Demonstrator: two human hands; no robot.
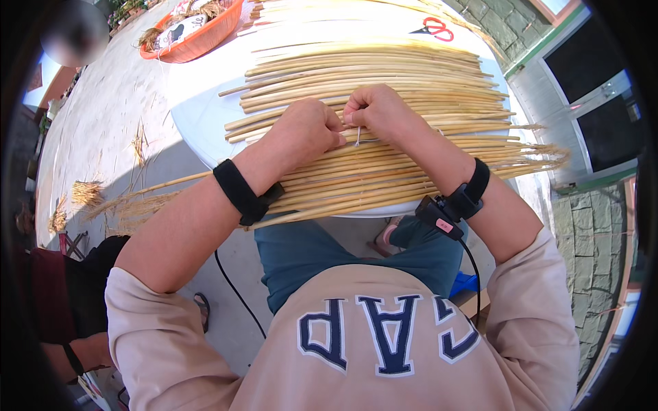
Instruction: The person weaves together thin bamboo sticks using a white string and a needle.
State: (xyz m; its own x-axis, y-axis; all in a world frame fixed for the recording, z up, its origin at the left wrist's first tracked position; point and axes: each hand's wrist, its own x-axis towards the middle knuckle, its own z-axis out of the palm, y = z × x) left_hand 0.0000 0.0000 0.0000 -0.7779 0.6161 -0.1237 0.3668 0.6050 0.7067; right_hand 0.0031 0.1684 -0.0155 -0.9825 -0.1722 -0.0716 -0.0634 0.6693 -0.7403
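Many straw-coloured reed stalks (370, 75) lie side by side across the white round table. My left hand (310, 129) is closed over the middle of the row, fingertips low against the stalks; what it pinches is hidden. Just to its right, my right hand (384, 115) has thumb and forefinger pressed together. A thin white string (358, 135) runs down from those fingertips and rests against a stalk. The two hands almost touch. Some stalks at the near right end in feathery tufts (548, 156).
Red-handled scissors (436, 29) lie at the table's far right. An orange basket (205, 41) holding a bag and bundles stands at the far left. Loose straw tufts (86, 193) are on the ground at left, near another person's dark clothing (75, 288). Cables hang from my wrist straps.
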